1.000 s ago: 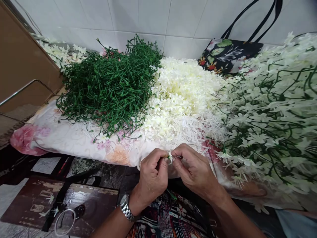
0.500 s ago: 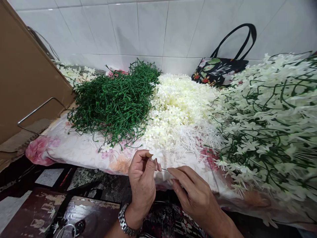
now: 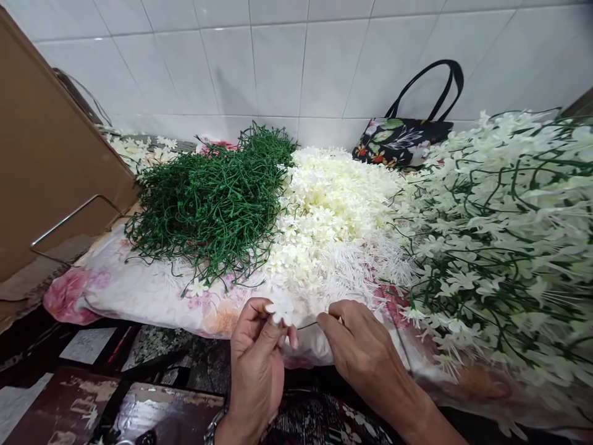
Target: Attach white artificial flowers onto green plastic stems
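Note:
Between thumb and forefinger, my left hand (image 3: 259, 355) pinches a white artificial flower (image 3: 280, 305) near the front edge of the cloth. A thin dark stem (image 3: 307, 325) runs from behind that flower to my right hand (image 3: 364, 346), whose fingers are closed on its far end. Just beyond my hands lies a heap of loose white petals (image 3: 333, 210), with a tuft of white thread-like stamens (image 3: 347, 269) in front of it. Left of the petals sits a tangled pile of green plastic stems (image 3: 208, 204).
Assembled white flowers on green stems (image 3: 509, 247) pile up on the right. A black floral bag (image 3: 401, 141) leans on the tiled wall (image 3: 278, 68). Cardboard (image 3: 55, 142) stands at left with a metal wire handle (image 3: 69, 219). The flowered cloth (image 3: 152, 300) covers the surface.
Both hands appear slightly lower in view, and the right hand has moved a little away from the left along the stem. The camera view has tilted up slightly.

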Available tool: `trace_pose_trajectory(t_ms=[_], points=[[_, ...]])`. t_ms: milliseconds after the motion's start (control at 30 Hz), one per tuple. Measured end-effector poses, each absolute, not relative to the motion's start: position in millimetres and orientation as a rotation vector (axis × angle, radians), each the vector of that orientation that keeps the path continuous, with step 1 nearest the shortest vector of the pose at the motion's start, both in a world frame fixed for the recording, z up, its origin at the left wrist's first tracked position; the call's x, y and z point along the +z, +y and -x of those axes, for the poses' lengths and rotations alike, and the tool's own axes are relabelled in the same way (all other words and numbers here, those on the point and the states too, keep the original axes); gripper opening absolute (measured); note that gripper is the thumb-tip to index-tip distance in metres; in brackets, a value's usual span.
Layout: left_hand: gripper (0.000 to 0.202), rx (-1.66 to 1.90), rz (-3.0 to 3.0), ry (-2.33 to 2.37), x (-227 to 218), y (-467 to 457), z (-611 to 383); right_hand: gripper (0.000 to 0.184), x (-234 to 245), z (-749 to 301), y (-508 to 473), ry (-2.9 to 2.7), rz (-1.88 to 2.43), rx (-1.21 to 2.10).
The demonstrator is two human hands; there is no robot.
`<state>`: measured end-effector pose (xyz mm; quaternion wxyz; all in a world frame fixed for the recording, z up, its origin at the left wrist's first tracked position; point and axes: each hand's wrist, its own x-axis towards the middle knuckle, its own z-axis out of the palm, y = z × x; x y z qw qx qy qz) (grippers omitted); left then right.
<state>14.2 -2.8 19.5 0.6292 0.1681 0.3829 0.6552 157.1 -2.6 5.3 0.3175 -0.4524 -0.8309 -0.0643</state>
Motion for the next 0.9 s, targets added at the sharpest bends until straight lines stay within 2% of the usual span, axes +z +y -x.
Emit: trace_pose_trajectory(t_ms=[133,367,567,733,900], points=[[0.034,1.476,-0.421,0.971,17,0,-13,0.033,12,-158,1,-2.194,1.123,-0.213],[0.009,1.223,-0.692,1.021,21,5,-8,0.040,29,-160,6,-2.403,0.972,-0.248],[0.003,0.966,-0.769,0.964,17,2,-13,0.028,33,-158,7,-2.355,0.874,-0.175],[0.009,1.113,-0.673,1.082,13,0,-12,0.020,23,-167,17,-2.113,0.998,-0.073],[0.013,1.286,-0.728,1.028,15,4,-10,0.017,11,-161,35,-2.238,1.179,-0.171]])
